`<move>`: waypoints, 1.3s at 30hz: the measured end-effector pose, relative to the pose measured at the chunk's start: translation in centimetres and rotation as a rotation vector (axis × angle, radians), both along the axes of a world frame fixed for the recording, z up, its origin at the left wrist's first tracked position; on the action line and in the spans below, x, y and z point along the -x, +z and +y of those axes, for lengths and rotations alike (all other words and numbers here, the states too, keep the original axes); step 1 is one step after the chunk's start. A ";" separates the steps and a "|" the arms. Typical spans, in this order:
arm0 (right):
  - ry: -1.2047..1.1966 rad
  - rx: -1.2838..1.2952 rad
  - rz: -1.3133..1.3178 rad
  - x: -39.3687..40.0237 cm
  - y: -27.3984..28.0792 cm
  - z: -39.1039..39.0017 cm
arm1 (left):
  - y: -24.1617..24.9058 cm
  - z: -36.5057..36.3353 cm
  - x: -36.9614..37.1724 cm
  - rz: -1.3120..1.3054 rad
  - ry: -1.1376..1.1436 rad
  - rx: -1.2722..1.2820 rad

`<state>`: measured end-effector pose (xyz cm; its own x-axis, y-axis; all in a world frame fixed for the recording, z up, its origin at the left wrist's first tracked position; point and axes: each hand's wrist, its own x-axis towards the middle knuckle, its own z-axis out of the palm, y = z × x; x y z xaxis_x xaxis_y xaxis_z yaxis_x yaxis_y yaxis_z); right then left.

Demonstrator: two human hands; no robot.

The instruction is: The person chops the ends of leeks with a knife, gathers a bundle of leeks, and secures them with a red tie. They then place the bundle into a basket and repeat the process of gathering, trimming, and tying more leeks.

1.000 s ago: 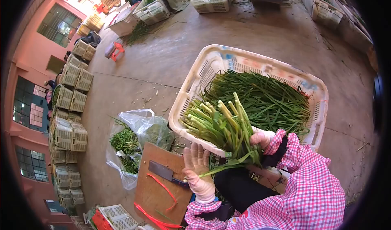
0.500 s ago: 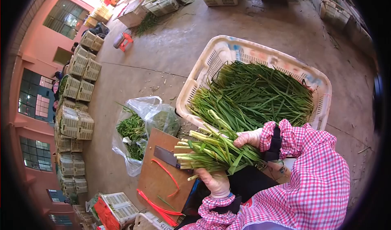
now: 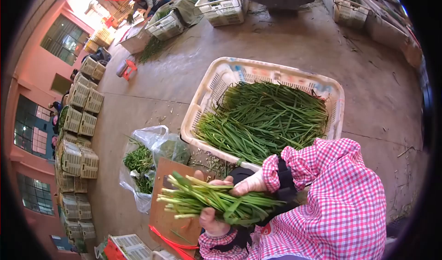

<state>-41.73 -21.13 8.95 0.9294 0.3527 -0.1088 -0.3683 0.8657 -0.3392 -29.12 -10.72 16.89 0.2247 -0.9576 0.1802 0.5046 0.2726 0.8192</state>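
Observation:
Both hands grip one bunch of long leafy green stalks (image 3: pixel 195 195), like garlic chives, with pale cut ends pointing left. My right hand (image 3: pixel 246 184) closes on its upper side, thumb across the stalks. My left hand (image 3: pixel 214 223) is wrapped round the lower side, thumb up; its other fingers are hidden. Under the bunch lies a brown board (image 3: pixel 161 184), with red ties (image 3: pixel 170 241) at its lower edge. Beyond my right hand stands a white plastic crate (image 3: pixel 338 108) holding more of the same greens (image 3: pixel 271 117).
Left of the crate, a clear plastic bag (image 3: pixel 156 138) holds green trimmings. A red stool (image 3: pixel 130 70) stands farther off. Stacked crates (image 3: pixel 80 156) line the left wall. More crates (image 3: pixel 225 11) and a seated person (image 3: pixel 149 4) are at the back.
The bunch and both hands have shifted left and down in view. My right hand has moved nearer the cut ends. The knife on the board no longer shows. The camera view has also shifted.

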 end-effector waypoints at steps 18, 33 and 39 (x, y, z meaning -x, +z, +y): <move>-0.201 1.040 -0.161 1.4 5.5 13.7 | 5.3 13.8 -13.6 0.310 1.059 0.202; -0.838 -0.447 0.237 -21.4 7.4 18.5 | -3.5 26.1 -8.8 -0.155 0.779 -0.105; -0.745 -0.125 -0.164 -24.2 8.2 10.3 | 0.6 34.5 -12.2 -0.343 -0.227 -0.668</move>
